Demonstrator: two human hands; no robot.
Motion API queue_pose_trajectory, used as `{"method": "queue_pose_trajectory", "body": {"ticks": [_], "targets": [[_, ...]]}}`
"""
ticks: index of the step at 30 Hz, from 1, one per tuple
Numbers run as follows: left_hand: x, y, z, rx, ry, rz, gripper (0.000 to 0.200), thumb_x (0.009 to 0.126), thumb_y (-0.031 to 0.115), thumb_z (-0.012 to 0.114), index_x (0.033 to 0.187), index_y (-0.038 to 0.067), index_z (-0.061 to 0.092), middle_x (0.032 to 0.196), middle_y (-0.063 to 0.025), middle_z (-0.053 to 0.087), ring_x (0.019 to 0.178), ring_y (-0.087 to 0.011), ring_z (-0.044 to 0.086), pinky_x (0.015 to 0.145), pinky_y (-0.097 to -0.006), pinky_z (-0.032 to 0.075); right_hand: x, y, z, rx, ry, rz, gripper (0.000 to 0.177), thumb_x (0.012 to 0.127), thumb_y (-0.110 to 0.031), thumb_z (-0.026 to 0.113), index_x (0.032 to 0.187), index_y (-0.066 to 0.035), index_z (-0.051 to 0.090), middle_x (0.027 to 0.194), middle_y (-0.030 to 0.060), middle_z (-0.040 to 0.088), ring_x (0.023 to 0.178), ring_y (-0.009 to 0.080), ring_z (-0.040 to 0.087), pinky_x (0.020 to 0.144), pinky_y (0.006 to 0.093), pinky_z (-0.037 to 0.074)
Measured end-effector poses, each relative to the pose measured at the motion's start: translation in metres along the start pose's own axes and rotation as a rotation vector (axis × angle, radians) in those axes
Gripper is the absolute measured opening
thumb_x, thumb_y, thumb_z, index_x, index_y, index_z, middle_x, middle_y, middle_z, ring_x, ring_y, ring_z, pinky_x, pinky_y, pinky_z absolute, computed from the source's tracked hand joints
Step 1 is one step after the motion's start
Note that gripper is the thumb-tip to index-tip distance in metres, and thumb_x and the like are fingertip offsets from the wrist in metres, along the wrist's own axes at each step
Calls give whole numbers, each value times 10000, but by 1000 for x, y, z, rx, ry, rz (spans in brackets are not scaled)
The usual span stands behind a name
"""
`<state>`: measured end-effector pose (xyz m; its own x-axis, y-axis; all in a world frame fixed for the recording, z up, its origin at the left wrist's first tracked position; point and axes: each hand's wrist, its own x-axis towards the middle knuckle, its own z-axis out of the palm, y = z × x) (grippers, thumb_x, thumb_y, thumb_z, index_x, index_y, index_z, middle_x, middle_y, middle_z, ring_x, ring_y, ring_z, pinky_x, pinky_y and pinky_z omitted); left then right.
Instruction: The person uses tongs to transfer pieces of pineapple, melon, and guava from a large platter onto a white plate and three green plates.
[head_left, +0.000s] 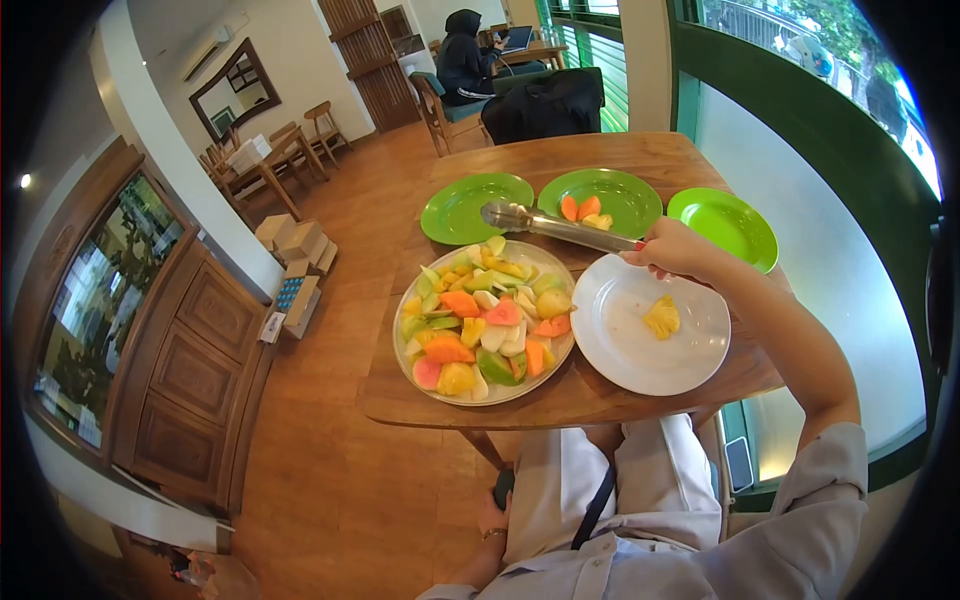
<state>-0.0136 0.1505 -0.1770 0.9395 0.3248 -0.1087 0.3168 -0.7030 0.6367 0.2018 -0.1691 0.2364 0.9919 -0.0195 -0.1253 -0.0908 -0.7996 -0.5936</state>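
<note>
My right hand (672,249) is closed around the handle end of metal tongs (570,230). The tongs reach left above the table, their jaws near the left green plate and apparently holding nothing. Below them, a large round plate (404,372) bears a heap of cut fruit (480,325) in orange, yellow, green, white and pink pieces. Under my right hand, a white plate (640,365) carries one yellow pineapple piece (662,318). My left hand (491,516) hangs low beside my thigh, next to a dark object (504,488); its fingers are mostly hidden.
Along the table's (640,148) far side stand a left green plate (440,225), a middle green plate (640,195) with a few fruit pieces, and a right green plate (735,225). Beyond are a black bag (545,105) and a seated person (462,60). Cardboard boxes (300,240) sit left.
</note>
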Motion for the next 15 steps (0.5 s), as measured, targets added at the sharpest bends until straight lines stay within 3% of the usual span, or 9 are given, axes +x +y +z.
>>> {"method": "queue_pose_trajectory", "body": {"ticks": [5, 7, 10, 15], "targets": [[-2, -8, 2, -25, 24, 67, 458, 722, 436, 493, 981, 58, 476, 870, -177, 538, 803, -327, 517, 677, -393, 418, 3, -7, 6, -3, -77, -9, 309, 657, -272, 626, 608, 22, 544, 531, 91, 521, 463, 144, 513, 427, 260, 389], [-1, -9, 4, -27, 30, 58, 461, 721, 437, 494, 981, 57, 476, 869, -179, 537, 801, -328, 516, 680, -390, 417, 8, -6, 9, -79, -39, -47, 399, 623, -342, 642, 543, 34, 538, 554, 133, 556, 496, 223, 552, 473, 320, 424], [-1, -2, -1, -19, 15, 34, 461, 722, 436, 494, 981, 56, 477, 873, -181, 536, 800, -329, 516, 681, -391, 415, 13, -2, 14, -187, 41, -103, 410, 620, -349, 645, 578, 48, 550, 595, 169, 562, 554, 267, 560, 521, 346, 433], [-2, -2, -1, -14, 0, -1, 464, 721, 443, 487, 984, 61, 476, 884, -184, 535, 809, -328, 515, 671, -394, 417, 13, -5, 18, -240, 52, -157, 416, 616, -349, 649, 600, 56, 554, 614, 182, 560, 592, 288, 558, 555, 360, 432]]}}
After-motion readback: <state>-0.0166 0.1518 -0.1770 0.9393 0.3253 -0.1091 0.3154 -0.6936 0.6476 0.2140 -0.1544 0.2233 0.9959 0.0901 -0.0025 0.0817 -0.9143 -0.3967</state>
